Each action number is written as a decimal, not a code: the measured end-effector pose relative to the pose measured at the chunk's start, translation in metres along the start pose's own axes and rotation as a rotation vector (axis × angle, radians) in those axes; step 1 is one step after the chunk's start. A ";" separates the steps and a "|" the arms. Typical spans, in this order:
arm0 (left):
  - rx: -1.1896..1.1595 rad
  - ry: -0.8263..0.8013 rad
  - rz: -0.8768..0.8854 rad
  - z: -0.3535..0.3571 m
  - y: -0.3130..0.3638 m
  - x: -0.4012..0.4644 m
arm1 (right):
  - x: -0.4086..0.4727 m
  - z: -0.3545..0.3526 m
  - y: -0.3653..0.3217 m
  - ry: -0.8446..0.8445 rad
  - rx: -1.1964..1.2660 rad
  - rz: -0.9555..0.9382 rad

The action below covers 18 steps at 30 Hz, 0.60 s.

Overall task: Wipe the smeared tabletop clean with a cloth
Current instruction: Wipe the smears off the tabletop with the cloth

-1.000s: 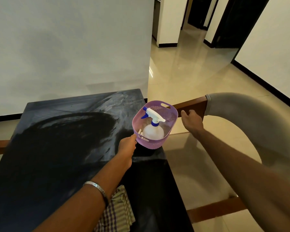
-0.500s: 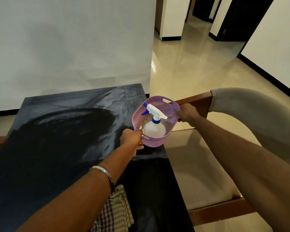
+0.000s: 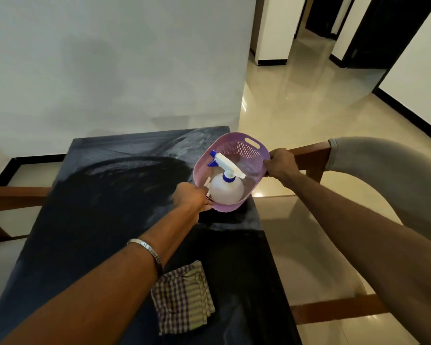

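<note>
A dark tabletop (image 3: pixel 90 220) shows whitish smears across its far half. A folded checked cloth (image 3: pixel 182 297) lies near the front right, under my left forearm. At the table's right edge a lilac plastic basket (image 3: pixel 241 148) holds a white spray bottle (image 3: pixel 225 188) with a blue and white trigger head. My left hand (image 3: pixel 190 199) grips the basket's near rim. My right hand (image 3: pixel 280 164) grips its right rim. The basket tilts toward me, its base close above the table.
A wooden chair (image 3: pixel 309 155) with a grey padded back stands right of the table, its seat (image 3: pixel 304 250) below my right arm. Another wooden chair (image 3: pixel 10 195) is at the left. A white wall rises behind the table; shiny floor lies beyond.
My right hand moved from the chair's back rail onto the basket's right rim. Both hands now hold the basket, which looks tipped up more than before.
</note>
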<state>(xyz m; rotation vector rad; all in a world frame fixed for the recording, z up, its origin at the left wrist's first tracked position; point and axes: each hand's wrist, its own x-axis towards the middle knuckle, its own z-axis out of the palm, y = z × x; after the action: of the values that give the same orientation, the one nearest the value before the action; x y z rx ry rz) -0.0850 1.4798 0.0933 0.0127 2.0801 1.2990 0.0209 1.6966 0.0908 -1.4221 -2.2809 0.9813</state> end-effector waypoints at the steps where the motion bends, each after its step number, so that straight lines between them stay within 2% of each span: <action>1: 0.007 0.006 -0.004 -0.014 0.000 -0.003 | -0.007 0.004 -0.009 -0.016 -0.001 -0.014; 8: -0.025 0.121 0.008 -0.116 -0.023 -0.028 | -0.069 0.049 -0.081 -0.114 0.010 -0.121; 18: -0.075 0.241 -0.103 -0.272 -0.098 -0.065 | -0.179 0.151 -0.169 -0.297 -0.075 -0.221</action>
<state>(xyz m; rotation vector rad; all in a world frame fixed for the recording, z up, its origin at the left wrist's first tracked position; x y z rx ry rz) -0.1507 1.1928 0.1238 -0.2933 2.1977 1.3703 -0.0931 1.4323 0.1152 -1.0785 -2.6440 1.1078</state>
